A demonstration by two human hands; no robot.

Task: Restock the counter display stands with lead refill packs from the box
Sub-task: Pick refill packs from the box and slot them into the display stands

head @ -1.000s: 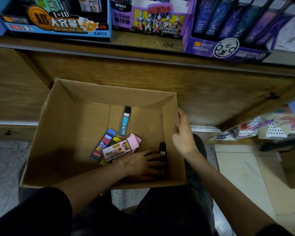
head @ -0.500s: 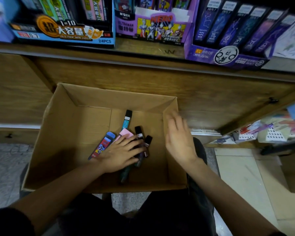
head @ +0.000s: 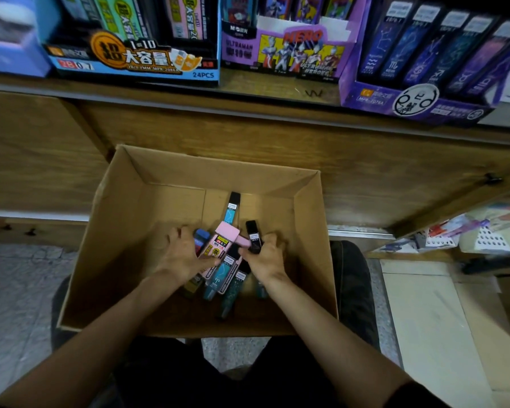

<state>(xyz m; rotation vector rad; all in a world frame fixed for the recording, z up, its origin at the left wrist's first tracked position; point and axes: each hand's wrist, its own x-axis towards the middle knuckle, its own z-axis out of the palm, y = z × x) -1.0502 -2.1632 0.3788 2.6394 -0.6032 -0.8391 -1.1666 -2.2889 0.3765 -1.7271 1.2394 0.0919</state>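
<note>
The right hand (head: 264,259) pinches the black pack (head: 253,235) in its grip, long axis pointing ahead; the pink pack (head: 221,241) lies just left, against the left hand (head: 181,254), whose grip is unclear.

The box (head: 121,240) is sitting on the person's lap before the counter (head: 277,92), lead refill packs (head: 227,269) are lying heaped in it between the left hand (head: 186,254) and right hand (head: 267,257), and display stands (head: 130,58) are standing side by side on the counter behind

Several refill packs (head: 218,278) are partly hidden under the left hand (head: 186,256) and right hand (head: 267,260). The display stands (head: 292,54) are cropped at the top.
</note>
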